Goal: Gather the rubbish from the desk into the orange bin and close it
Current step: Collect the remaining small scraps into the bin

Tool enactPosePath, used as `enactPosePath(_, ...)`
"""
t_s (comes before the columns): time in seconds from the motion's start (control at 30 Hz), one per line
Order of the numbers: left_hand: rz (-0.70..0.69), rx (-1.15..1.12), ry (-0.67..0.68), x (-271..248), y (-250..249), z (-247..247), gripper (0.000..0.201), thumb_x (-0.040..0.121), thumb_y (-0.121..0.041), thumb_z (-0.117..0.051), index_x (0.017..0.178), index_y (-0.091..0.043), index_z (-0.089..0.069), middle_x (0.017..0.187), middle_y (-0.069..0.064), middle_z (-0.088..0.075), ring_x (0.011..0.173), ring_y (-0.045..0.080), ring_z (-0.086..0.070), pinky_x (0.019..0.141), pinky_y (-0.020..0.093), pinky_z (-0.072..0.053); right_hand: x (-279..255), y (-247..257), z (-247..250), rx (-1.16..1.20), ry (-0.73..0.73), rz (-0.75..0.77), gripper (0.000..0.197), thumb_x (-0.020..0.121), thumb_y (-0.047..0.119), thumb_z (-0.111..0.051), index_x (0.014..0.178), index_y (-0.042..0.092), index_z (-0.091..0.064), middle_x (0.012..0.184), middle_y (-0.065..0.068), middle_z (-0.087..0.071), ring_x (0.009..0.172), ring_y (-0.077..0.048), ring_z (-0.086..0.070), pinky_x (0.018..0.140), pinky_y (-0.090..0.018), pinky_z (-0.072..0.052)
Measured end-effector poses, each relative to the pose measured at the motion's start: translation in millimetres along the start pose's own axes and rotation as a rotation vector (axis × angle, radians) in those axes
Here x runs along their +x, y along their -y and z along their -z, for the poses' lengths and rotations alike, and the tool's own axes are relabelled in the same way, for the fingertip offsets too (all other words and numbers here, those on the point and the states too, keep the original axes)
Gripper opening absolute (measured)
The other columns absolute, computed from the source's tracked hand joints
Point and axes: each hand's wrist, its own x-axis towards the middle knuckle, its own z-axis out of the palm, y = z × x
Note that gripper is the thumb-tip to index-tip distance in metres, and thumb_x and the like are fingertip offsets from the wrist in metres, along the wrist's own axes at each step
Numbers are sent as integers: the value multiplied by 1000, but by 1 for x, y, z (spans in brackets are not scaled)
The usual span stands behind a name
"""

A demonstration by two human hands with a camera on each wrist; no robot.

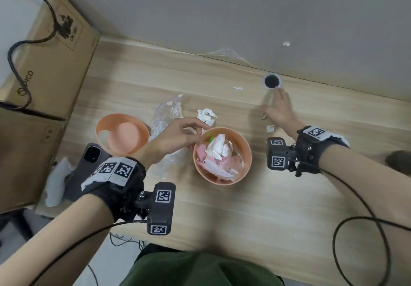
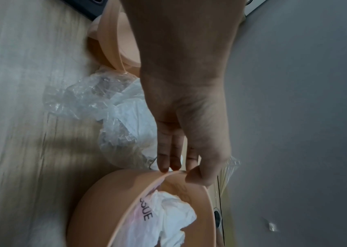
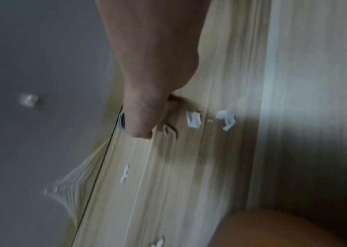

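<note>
Starting at your left, the bin's lid [image 1: 122, 133] lies upturned on the surface [image 1: 222, 207], apart from the orange bin [image 1: 222, 155], with a crumpled clear bag [image 1: 165, 116] between them. If you forget that bag, it stays behind when you close up. Your left hand [image 1: 178, 137] pinches the bin's near rim, thumb inside and fingers [image 2: 169, 158] outside; pull too hard and the light bin may tip, spilling the heaped white tissue [image 1: 216, 146] and pink wrapper that already stand close to rim height. That heap may also stop the lid seating. A tissue wad [image 1: 205, 114] lies just beyond the rim. Further right, your right hand [image 1: 279, 108] lies flat, fingers spread, holding nothing, among small white scraps [image 3: 193, 119] beside the cable hole [image 1: 271, 81]. Sweep carelessly and the scraps could drop down that hole.
</note>
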Motion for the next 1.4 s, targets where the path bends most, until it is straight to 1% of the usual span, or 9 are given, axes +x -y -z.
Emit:
enactPosePath(0.17, -1, -3, -10, -1, -1, 5, 26, 80, 3, -65, 102, -10, -71, 86, 3, -55, 79, 20, -57, 63, 25, -52, 15, 22, -28, -295, 97, 229, 79, 87, 33, -50, 150, 13, -7, 160, -10, -5, 147, -37, 6, 118, -46, 5)
enactPosePath(0.53, -2, -8, -22, -3, 1, 5, 24, 80, 0, -66, 102, -8, -70, 87, 5, -54, 79, 20, -57, 69, 32, -51, 12, 35, -29, -455, 209, 548, 50, 88, 9, -44, 138, 8, -39, 152, -20, -29, 134, -40, -31, 114, -44, -23)
enactPosePath(0.7, -33, -10, -34, 1, -3, -1, 24, 79, 3, -65, 93, -16, -73, 87, 7, -56, 77, 20, -58, 63, 25, -50, -50, -23, -7, -335, 282, 456, 50, 97, 6, -38, 146, 9, -31, 159, -10, -18, 148, -26, -10, 118, -28, -3)
enactPosePath(0.83, -44, -5, -30, 5, -3, -7, 23, 78, 1, -66, 88, -19, -73, 87, 9, -60, 78, 19, -61, 66, 30, -51, -93, -60, 7, -147, 220, 457, 47, 94, 1, -41, 140, 13, -43, 153, 1, -30, 144, -14, -19, 117, -20, -10)
enactPosePath(0.9, -50, -6, -21, 5, -3, -11, 23, 76, -1, -66, 92, -16, -74, 85, 5, -60, 76, 18, -61, 67, 32, -51, -104, -71, 14, -21, 49, 338, 50, 90, -1, -43, 136, 17, -50, 150, 1, -36, 141, -16, -28, 118, -29, -23)
enactPosePath(1.0, -55, 12, -13, 4, -4, -16, 23, 78, 0, -65, 90, -17, -73, 85, 4, -60, 72, 13, -61, 64, 26, -51, -110, -81, 22, -23, -136, 125, 54, 86, 26, -50, 139, 20, -43, 144, -10, -36, 137, -30, -32, 114, -40, -28)
enactPosePath(1.13, -57, 28, -26, -3, -2, -17, 24, 81, 3, -64, 90, -17, -72, 85, 6, -58, 68, 12, -61, 63, 25, -52, -112, -69, 13, -134, -76, -89, 95, 74, 57, -68, 149, 28, -16, 147, -14, -24, 137, -34, -22, 113, -44, -21)
enactPosePath(1.23, -61, 33, -44, -9, 2, -16, 22, 81, 3, -64, 85, -18, -70, 91, 13, -60, 72, 15, -61, 62, 23, -54, -108, -51, -8, -195, -48, -11, 92, 73, 43, -75, 147, 30, -22, 136, -18, -29, 125, -37, -30, 108, -40, -25)
enactPosePath(1.4, -56, 29, -60, -14, 7, -15, 23, 82, 4, -64, 101, -8, -71, 84, 8, -58, 70, 14, -61, 58, 18, -50, -105, -35, -36, -193, -81, 159, 33, 84, 0, -55, 114, 12, -61, 116, -19, -48, 107, -41, -49, 95, -34, -36)
